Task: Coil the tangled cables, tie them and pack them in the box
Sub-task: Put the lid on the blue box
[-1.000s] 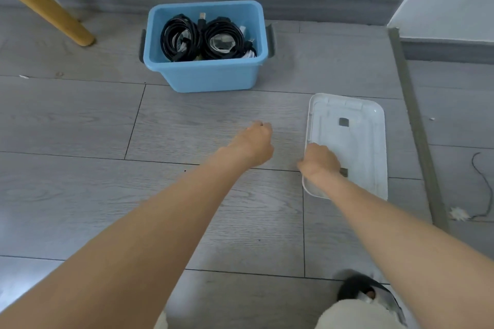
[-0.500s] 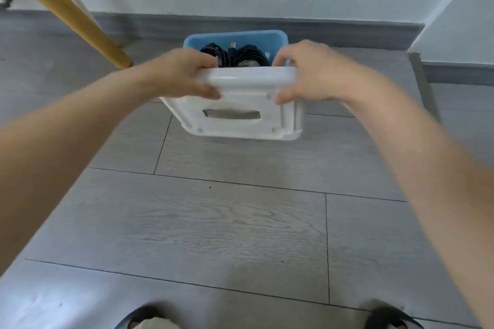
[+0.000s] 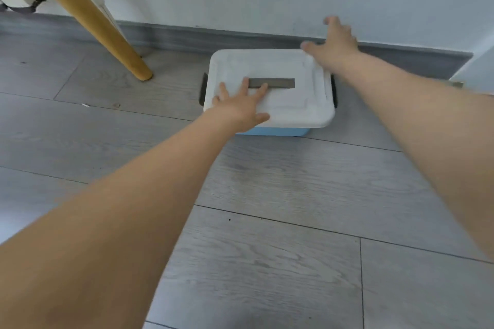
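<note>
Lid point(image 3: 288, 104): lies on the box point(image 3: 278, 131), long axis left-right.
Left hand point(image 3: 240, 108): my flat, spread grip presses its near-left corner.
Right hand point(image 3: 334, 45): open, empty, over the far-right corner.

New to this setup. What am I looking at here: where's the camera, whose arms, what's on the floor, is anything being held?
There is no machine here: these are a person's two bare arms. The one picture comes from a wide-angle camera worn on the person's head, looking forward and down, so the arms stretch away from the viewer.

On the grey wood floor by the wall stands a blue box with a white lid on top; the lid has a grey strip in its middle. The cables are not visible.

The left hand lies flat on the lid's near left corner, fingers straight. The right hand is spread open above the far right corner; it is blurred, so contact is unclear. Neither hand grips anything.

A yellow wooden leg slants down on the left.
</note>
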